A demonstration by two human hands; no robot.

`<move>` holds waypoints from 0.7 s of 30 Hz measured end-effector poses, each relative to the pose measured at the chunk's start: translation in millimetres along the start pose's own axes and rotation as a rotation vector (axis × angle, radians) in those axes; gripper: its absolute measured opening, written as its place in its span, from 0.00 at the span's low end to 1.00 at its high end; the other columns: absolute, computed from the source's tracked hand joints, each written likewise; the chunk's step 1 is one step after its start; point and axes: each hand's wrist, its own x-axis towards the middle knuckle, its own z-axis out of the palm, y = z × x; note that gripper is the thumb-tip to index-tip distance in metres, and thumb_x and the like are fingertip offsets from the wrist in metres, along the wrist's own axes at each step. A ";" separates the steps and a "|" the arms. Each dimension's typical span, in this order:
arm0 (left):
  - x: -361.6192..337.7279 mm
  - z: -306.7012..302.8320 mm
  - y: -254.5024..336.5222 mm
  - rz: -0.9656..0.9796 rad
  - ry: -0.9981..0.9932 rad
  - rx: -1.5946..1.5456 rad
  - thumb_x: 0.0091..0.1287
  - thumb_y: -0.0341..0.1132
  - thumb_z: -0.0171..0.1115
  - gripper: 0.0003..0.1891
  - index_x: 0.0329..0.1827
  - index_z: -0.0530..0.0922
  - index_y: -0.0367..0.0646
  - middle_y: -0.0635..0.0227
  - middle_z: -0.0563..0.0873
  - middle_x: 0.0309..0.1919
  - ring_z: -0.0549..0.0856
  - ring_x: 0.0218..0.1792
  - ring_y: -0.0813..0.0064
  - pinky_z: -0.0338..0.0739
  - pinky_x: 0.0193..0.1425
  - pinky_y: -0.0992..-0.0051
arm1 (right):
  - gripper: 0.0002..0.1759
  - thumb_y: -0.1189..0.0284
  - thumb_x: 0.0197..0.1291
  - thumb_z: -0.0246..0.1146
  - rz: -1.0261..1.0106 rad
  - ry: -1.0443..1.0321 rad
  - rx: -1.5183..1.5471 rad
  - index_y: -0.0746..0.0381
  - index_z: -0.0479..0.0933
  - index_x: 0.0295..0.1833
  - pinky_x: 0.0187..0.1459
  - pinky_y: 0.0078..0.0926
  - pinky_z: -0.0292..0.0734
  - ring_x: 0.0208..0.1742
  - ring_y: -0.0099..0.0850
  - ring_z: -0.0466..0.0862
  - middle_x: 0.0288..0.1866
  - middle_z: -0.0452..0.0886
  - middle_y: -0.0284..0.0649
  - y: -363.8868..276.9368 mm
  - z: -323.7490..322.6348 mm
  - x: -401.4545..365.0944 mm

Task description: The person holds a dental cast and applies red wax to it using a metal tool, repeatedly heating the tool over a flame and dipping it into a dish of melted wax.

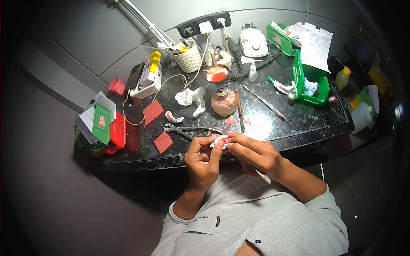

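Near the table's front edge, my left hand pinches a small white dental cast with red wax on it, thumb in front and fingers behind. My right hand meets it from the other side, its fingertips on the cast. A slim metal hand tool is tucked in that hand; its rounded end sticks out below the palm, and its other end is hidden. Just beyond the left hand lie metal pliers, a second cast with red wax and red wax sheets.
A glass spirit burner stands mid-table, beside a brown-handled tool and a slim metal instrument. Crumpled tissue lies left of it. Green bins stand right, a red bin left. A cable crosses the table.
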 end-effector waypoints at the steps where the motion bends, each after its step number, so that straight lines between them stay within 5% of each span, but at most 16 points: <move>1: 0.2 0.0 -0.9 0.002 -0.002 -0.007 0.74 0.19 0.61 0.06 0.51 0.75 0.30 0.51 0.89 0.47 0.90 0.47 0.73 0.90 0.51 0.74 | 0.16 0.82 0.56 0.71 0.008 -0.006 0.001 0.75 0.80 0.50 0.47 0.34 0.92 0.53 0.48 0.91 0.53 0.85 0.57 -0.8 -0.7 0.7; 9: -0.3 -0.8 -2.3 0.012 -0.020 0.046 0.75 0.19 0.61 0.06 0.51 0.75 0.30 0.51 0.88 0.48 0.89 0.48 0.72 0.90 0.52 0.74 | 0.19 0.83 0.53 0.71 0.040 -0.013 0.000 0.74 0.80 0.52 0.46 0.34 0.91 0.49 0.46 0.91 0.53 0.85 0.56 -1.2 -2.3 0.1; 21: 1.0 2.0 1.2 0.155 -0.061 0.067 0.74 0.17 0.61 0.08 0.50 0.73 0.34 0.42 0.87 0.56 0.89 0.53 0.69 0.84 0.54 0.77 | 0.08 0.82 0.67 0.67 0.257 0.153 0.057 0.69 0.80 0.51 0.45 0.35 0.88 0.49 0.49 0.91 0.54 0.87 0.57 -0.8 -9.3 11.1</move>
